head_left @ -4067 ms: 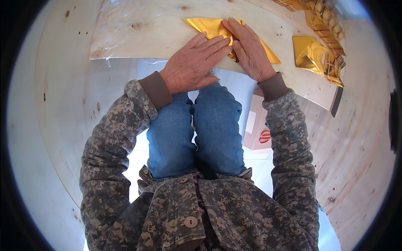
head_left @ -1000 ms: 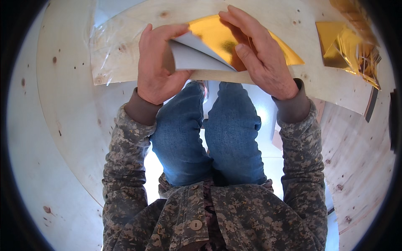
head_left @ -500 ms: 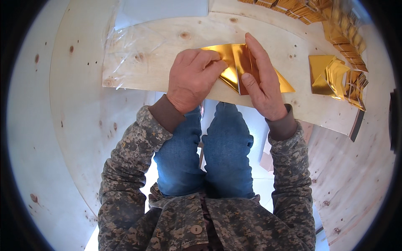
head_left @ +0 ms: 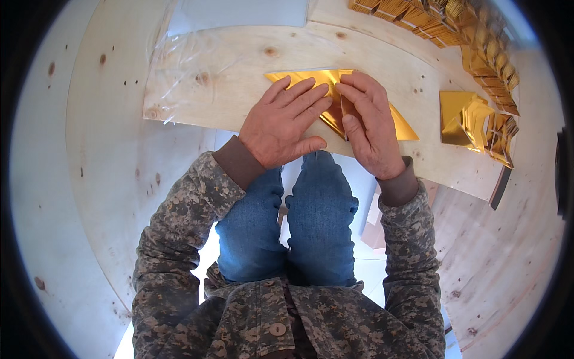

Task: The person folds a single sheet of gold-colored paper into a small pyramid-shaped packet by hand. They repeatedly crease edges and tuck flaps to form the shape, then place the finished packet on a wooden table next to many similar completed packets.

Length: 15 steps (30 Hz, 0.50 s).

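Observation:
A sheet of shiny gold foil paper (head_left: 333,118), partly folded, lies near the front edge of the wooden table. Its pointed corners stick out to the left and right from under my hands. My left hand (head_left: 284,122) rests flat across its left part, fingers spread. On the other side, my right hand (head_left: 372,131) has its fingers bent around a raised flap near the middle, thumb against the near end. The fingers cover much of the fold.
On the right of the wooden table (head_left: 239,90) lies a small pile of folded gold foil pieces (head_left: 459,119). Bundled gold foil pieces (head_left: 418,25) line the far right. A pale flat sheet (head_left: 239,13) sits at the far left beside clear plastic film (head_left: 179,72).
My left hand has gone from pinching the foil paper to lying flat with fingers spread. My right hand's fingers have bent over the raised flap, which they earlier held upright.

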Available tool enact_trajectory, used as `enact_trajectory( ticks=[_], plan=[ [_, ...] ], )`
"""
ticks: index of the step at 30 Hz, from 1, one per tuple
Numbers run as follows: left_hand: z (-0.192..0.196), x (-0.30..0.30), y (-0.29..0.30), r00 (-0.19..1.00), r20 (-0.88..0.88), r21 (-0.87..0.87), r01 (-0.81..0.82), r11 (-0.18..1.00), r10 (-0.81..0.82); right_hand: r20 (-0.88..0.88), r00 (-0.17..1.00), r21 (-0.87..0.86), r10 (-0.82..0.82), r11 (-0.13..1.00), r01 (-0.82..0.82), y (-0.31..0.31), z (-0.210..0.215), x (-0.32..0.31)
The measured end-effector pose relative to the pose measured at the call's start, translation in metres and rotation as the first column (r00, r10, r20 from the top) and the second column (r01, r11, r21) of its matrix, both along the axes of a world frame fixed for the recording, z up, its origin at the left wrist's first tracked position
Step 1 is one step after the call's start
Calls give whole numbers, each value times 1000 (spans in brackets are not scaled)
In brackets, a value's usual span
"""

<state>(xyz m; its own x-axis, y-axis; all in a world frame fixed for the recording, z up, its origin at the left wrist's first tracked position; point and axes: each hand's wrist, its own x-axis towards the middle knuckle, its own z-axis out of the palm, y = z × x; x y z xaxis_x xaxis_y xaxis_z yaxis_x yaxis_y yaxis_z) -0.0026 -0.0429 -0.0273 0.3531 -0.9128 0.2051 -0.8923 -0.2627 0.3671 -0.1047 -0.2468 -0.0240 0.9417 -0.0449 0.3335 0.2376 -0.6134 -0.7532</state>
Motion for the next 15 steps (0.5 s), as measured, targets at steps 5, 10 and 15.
enact_trajectory(
  ticks=[5, 10, 15],
  plan=[
    [1, -2, 3, 999, 33, 53, 20, 998, -22, -13, 1000, -54, -14, 998, 13, 2, 0, 0],
    [4, 1, 4, 995, -71, -57, -74, 996, 69, -24, 999, 20, -44, 999, 45, 3, 1, 1],
    [1, 5, 1, 988, -27, -61, -151, 987, 149, -60, 995, 21, -74, 997, 75, 7, 2, 0]
  ],
)
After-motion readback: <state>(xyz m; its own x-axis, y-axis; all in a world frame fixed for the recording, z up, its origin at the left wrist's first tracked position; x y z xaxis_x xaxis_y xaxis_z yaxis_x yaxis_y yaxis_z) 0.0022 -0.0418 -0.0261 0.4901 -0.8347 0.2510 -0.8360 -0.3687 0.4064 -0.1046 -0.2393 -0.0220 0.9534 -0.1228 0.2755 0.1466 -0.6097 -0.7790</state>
